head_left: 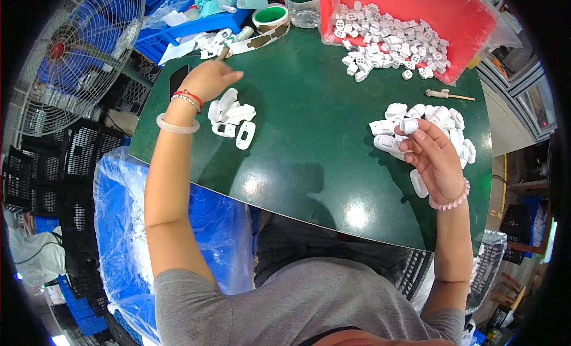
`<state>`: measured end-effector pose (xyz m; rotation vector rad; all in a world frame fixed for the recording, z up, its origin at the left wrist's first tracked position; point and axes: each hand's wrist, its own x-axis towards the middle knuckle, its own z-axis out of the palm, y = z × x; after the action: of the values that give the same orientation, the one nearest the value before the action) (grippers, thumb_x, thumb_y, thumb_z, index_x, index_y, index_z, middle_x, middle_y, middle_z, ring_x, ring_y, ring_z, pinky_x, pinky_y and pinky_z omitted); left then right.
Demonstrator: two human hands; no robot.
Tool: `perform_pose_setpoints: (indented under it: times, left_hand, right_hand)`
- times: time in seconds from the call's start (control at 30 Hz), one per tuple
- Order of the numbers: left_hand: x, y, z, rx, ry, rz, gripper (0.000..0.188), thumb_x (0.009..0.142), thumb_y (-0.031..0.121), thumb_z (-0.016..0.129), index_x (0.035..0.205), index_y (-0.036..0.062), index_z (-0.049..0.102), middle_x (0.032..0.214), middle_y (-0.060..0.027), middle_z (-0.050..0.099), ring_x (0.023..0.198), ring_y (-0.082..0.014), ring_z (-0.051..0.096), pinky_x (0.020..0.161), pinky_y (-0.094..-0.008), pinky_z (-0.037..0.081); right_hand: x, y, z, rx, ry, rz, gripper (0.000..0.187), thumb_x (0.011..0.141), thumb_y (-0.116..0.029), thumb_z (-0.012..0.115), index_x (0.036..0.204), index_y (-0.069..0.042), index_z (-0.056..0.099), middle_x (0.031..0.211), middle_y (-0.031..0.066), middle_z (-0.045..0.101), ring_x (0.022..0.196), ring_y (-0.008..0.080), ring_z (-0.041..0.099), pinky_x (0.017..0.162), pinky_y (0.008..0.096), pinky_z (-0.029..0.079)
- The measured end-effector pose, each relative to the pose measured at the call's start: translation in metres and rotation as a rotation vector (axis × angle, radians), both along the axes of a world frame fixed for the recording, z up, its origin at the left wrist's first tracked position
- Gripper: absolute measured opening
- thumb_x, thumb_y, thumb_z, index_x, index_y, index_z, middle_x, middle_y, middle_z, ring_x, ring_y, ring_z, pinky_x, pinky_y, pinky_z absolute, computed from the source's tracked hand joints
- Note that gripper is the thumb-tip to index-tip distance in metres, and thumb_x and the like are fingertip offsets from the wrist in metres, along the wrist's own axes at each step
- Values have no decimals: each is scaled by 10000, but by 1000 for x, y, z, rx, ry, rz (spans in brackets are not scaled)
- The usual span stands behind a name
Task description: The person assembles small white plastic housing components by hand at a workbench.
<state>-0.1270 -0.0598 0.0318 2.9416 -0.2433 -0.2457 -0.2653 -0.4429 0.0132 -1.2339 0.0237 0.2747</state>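
My left hand is over the far left of the green table, slightly blurred, with its thumb and a finger apart. That finger reaches the near end of a pale strip with dark patches, which runs from a roll with a green core. Nearer to me lies a small group of white plastic housings, some with a cut-out window. On the right, my right hand pinches a small white plastic piece between thumb and fingers. Beneath and beyond it sits a pile of white plastic housings.
A red bin spills small white plastic parts at the back right. Near it lies a wooden stick with a wrapped end. A blue crate, a bottle and a dark phone-like slab are also there. A fan stands left.
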Motion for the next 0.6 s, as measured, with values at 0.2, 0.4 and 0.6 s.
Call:
perform_pose_setpoints:
  times: [0.2, 0.4, 0.6]
  left_hand:
    - [-3, 11, -18, -109, 30, 47, 280, 778, 274, 644, 761, -4, 614, 690, -69, 612, 638, -134, 542, 600, -279, 443]
    - [-55, -126, -2, -1520, 404, -279, 289, 880, 200, 521, 1116, 60, 427, 1131, -167, 537, 962, -176, 559, 834, -327, 471]
    - [-84, -194, -23, -1751, 615, -417, 467, 902, 222, 481, 1305, 72, 299, 1223, -178, 457, 1009, -162, 513, 879, -345, 445]
  right_hand:
    - [4, 0, -12, 69, 54, 16, 235, 891, -157, 502, 1088, -31, 509, 1024, 101, 598, 840, 111, 572, 707, 218, 465]
    - [-1, -3, -23, 234, 104, -18, 213, 860, -117, 553, 1065, -68, 524, 918, 23, 584, 840, 108, 561, 707, 243, 474]
    - [0, -6, -29, 364, 41, 5, 216, 875, -118, 531, 1079, -53, 503, 930, 46, 582, 813, 104, 561, 701, 242, 478]
